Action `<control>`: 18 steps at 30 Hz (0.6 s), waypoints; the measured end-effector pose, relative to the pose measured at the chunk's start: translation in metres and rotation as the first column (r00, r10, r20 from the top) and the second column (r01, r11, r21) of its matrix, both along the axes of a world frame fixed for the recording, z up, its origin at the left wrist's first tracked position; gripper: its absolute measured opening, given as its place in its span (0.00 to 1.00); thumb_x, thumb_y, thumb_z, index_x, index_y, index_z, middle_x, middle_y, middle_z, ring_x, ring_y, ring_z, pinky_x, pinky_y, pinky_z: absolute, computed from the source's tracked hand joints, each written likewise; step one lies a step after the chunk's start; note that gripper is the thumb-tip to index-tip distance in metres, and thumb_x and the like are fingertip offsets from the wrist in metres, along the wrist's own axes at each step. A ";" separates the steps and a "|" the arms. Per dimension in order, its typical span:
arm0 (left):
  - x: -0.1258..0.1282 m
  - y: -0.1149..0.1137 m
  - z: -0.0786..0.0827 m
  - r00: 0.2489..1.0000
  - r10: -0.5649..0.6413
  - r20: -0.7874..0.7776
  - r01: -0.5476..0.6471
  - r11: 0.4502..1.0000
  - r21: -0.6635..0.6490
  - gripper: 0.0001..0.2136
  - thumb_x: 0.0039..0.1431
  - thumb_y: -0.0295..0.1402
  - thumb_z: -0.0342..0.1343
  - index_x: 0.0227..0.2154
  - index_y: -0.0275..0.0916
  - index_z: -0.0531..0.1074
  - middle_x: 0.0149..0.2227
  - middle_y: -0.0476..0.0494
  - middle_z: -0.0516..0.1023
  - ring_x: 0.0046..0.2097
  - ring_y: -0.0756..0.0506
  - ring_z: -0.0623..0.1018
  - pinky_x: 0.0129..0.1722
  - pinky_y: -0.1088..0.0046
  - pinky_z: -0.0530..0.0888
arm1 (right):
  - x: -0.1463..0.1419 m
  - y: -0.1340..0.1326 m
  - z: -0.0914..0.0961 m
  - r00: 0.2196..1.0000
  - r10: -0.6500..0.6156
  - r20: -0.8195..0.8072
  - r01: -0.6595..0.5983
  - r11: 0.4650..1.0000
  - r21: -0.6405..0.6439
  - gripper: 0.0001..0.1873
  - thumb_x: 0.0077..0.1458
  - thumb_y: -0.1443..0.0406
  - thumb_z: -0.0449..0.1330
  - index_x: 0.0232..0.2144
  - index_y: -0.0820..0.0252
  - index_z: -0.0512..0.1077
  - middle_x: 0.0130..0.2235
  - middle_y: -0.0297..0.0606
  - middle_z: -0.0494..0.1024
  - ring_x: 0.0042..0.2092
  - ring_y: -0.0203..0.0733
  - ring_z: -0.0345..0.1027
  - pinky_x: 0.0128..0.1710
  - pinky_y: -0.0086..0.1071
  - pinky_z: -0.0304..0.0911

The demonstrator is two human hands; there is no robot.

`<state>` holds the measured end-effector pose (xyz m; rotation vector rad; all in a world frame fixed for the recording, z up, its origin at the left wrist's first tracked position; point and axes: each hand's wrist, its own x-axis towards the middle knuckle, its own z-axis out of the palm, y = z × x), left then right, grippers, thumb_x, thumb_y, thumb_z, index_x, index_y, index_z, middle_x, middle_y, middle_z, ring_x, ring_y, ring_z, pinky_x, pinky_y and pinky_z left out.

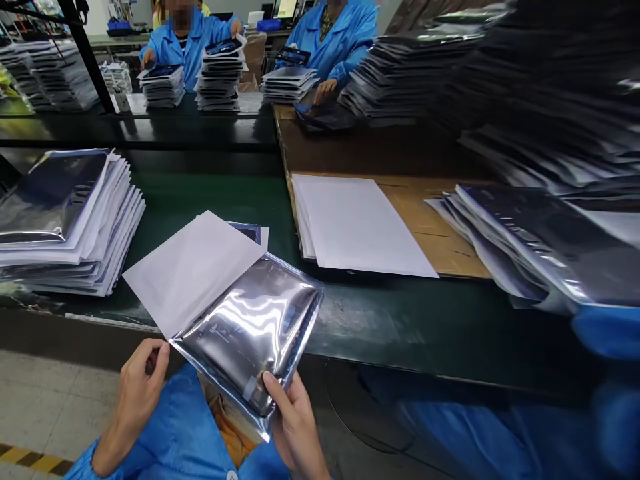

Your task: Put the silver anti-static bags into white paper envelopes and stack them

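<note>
Pouch (pixel 250 320), silvery and glossy

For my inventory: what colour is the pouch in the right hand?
The pouch looks shiny silver in the head view.

a shiny, sealed-looking silver bag (pixel 250 313) slants over the near edge of the desk (pixel 380 327), one corner jutting past; a white sheet (pixel 195 273) adjoins it.

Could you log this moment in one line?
Right hand: holding silvery pouch | Left hand: near pouch corner, contact unclear | White sheets: on cardboard
</note>
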<state>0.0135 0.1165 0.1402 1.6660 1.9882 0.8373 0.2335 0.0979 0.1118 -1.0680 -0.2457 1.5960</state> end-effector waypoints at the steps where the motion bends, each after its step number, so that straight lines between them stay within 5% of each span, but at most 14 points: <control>1: 0.000 -0.001 -0.001 1.000 0.013 0.009 -0.013 1.000 0.010 0.12 0.62 0.40 0.48 0.30 0.41 0.71 0.26 0.50 0.72 0.27 0.49 0.71 0.27 0.75 0.67 | -0.001 0.001 0.000 1.000 -0.007 0.004 0.007 1.000 0.001 0.25 0.46 0.58 0.68 0.47 0.50 0.70 0.39 0.33 0.80 0.41 0.42 0.73 0.42 0.34 0.68; 9: -0.006 0.022 -0.002 0.989 -0.083 -0.124 0.113 0.959 0.259 0.05 0.61 0.34 0.51 0.34 0.40 0.70 0.34 0.46 0.74 0.38 0.45 0.72 0.41 0.68 0.69 | 0.003 -0.001 -0.010 0.997 0.035 0.072 -0.035 0.999 0.010 0.24 0.47 0.57 0.67 0.47 0.51 0.69 0.41 0.34 0.79 0.43 0.43 0.72 0.46 0.37 0.66; 13: -0.006 0.048 0.009 0.950 -0.261 -0.168 0.278 0.957 0.083 0.07 0.59 0.37 0.53 0.36 0.40 0.70 0.37 0.45 0.73 0.43 0.43 0.72 0.44 0.66 0.68 | 0.010 0.001 -0.013 0.992 0.055 0.112 -0.058 0.998 0.017 0.23 0.47 0.57 0.67 0.46 0.52 0.70 0.41 0.34 0.79 0.44 0.43 0.72 0.48 0.37 0.64; 18: 0.000 0.064 0.014 0.931 -0.305 -0.203 0.301 0.952 -0.048 0.09 0.61 0.40 0.50 0.33 0.41 0.69 0.36 0.45 0.72 0.41 0.42 0.71 0.42 0.63 0.68 | 0.013 0.004 -0.010 0.993 0.073 0.090 -0.076 0.997 0.028 0.23 0.47 0.57 0.67 0.46 0.51 0.70 0.42 0.33 0.79 0.44 0.43 0.72 0.48 0.38 0.64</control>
